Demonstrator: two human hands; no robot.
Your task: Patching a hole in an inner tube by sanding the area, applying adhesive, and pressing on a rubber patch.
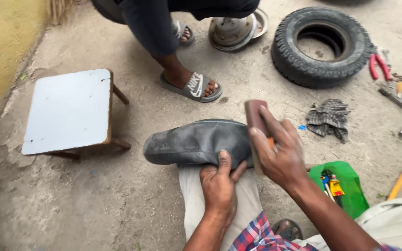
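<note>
Two hands work a folded rubber tube on one knee.
Left hand point(218, 183) fingers clamp the rubber tube point(196, 142); right hand point(280, 151) fingers grip a brown block point(256, 118) against it.

Green plastic bag point(350, 186) on ground; small yellow-red tube point(335, 186) inside.

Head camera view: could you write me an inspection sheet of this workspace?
Surface: rough grey concrete floor.
Job's things: folded dark grey rubber tube draped over the knee; brown rectangular rubbing block.
Clutter: black tyre, red-handled pliers, striped grey rag, green plastic bag, metal wheel rim.
Hands: left hand pins the tube; right hand grips the block.
Cables: nothing seen.
Surroundings: white-topped wooden stool, yellow wall, another person's sandalled foot.
</note>
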